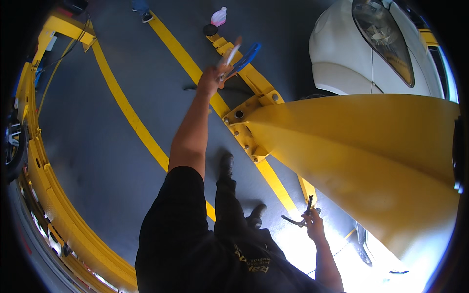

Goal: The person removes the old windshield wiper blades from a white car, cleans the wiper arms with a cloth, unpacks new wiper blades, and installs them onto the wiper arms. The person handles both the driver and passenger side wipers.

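My left hand [209,81] is stretched out ahead, above the arm of a yellow vehicle lift, and grips a bundle of blurred items. Among them I make out a long blue piece [246,58], perhaps a tool handle, a white piece [233,54] and an orange part; their exact kind cannot be told. Lower down on the right, my right hand [313,222] holds a dark, curved, forked part or tool [298,222]. It hangs beside the lift column, over the brightly lit floor.
The big yellow lift column [348,146] stands close at my right, its base plate bolted down. A lift arm [256,78] with a round pad [210,30] reaches forward. Beyond are a pink-filled jug [218,17], a white car [340,55] and another person's shoe [147,17].
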The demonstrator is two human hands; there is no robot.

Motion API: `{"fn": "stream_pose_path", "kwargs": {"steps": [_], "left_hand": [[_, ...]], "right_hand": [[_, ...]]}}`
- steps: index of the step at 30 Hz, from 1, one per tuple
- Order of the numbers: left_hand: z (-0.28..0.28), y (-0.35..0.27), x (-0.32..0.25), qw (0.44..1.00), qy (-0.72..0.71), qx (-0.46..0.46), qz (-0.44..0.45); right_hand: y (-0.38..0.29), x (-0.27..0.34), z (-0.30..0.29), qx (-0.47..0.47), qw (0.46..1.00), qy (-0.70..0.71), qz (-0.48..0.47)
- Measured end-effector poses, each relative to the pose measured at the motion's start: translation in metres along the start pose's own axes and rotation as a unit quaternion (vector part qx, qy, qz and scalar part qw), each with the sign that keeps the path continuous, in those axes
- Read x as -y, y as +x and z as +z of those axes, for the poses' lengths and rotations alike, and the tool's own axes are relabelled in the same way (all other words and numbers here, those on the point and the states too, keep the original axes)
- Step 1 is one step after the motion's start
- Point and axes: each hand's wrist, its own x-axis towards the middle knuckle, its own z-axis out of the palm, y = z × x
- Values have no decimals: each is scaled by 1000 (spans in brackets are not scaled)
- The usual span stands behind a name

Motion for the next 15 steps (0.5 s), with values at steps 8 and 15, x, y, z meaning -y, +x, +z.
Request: {"fn": "stream_pose_path", "kwargs": {"steps": [8,15], "left_hand": [[60,-20,-19,980,110,160,42],[87,-121,0,966,-181,119,-142]], "right_hand": [[5,-2,2,-13,997,63,32],[-6,-40,-20,20,998,54,0]]}}
